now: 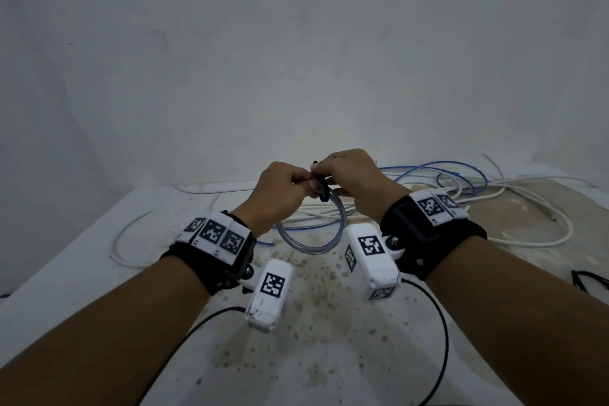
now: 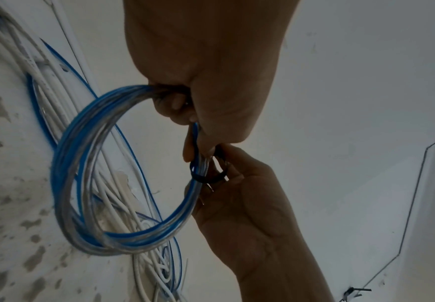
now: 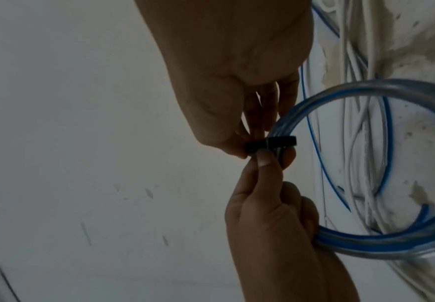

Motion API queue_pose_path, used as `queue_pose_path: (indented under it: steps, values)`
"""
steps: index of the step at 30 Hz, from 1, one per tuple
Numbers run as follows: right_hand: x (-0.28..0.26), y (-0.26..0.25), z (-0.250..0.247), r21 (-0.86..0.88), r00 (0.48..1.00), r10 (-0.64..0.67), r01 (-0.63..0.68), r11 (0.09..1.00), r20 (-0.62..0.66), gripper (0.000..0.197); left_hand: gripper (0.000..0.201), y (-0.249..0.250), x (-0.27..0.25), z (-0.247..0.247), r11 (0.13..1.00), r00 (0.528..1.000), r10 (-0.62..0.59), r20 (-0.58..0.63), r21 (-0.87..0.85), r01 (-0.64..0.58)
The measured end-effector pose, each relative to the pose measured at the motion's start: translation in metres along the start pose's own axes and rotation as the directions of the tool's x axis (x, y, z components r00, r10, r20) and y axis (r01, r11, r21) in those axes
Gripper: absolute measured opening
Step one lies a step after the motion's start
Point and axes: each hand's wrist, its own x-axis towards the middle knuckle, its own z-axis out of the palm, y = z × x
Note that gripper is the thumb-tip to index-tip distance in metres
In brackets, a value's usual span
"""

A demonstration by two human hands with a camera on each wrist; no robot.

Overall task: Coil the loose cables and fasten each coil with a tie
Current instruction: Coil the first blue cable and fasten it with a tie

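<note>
Before a bare pale wall, our stained white table [image 1: 82, 260] carries loose cables [image 1: 494, 188]. Above it, our left hand [image 1: 280, 194] grips the blue-and-clear coil [image 2: 82, 163]; our right hand [image 1: 352, 175] pinches its black tie [image 3: 347, 144].

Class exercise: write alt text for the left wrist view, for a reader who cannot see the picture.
Two hands hold a blue and clear cable coil in the air while a black tie is looped round its strands. The left hand grips the coil from above; the right hand pinches the tie. Behind lie loose white and blue cables on a stained white table.
</note>
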Motion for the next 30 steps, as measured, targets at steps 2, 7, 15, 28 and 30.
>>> queue_pose_path:
  steps: [2, 7, 15, 28, 30]
  values:
    - [-0.002, -0.003, -0.003, 0.087, 0.997, 0.049, -0.054, 0.995, 0.053, 0.012, 0.019, 0.001, 0.002, -0.001, 1.0, 1.0, 0.018, 0.02, 0.022, -0.018]
    - [0.001, -0.007, -0.009, 0.181, 0.992, 0.092, -0.106, 0.978, 0.086, 0.014, 0.017, 0.003, 0.003, -0.004, 0.994, 0.991, 0.073, 0.108, 0.077, -0.082]
    - [0.011, -0.003, -0.008, 0.22, 0.996, 0.057, -0.041, 0.975, -0.067, 0.018, 0.018, 0.011, -0.002, 0.003, 0.999, 0.995, 0.014, 0.1, -0.047, -0.009]
    - [0.004, 0.003, -0.017, -0.083, 0.994, -0.082, 0.088, 0.993, 0.076, 0.028, 0.018, 0.009, 0.0, 0.016, 0.995, 0.995, -0.058, -0.079, -0.091, 0.051]
    - [0.004, 0.003, -0.015, -0.105, 0.995, -0.073, 0.08, 0.991, 0.067, 0.029, 0.018, 0.009, 0.0, 0.016, 1.0, 0.997, -0.001, -0.074, 0.006, 0.002]
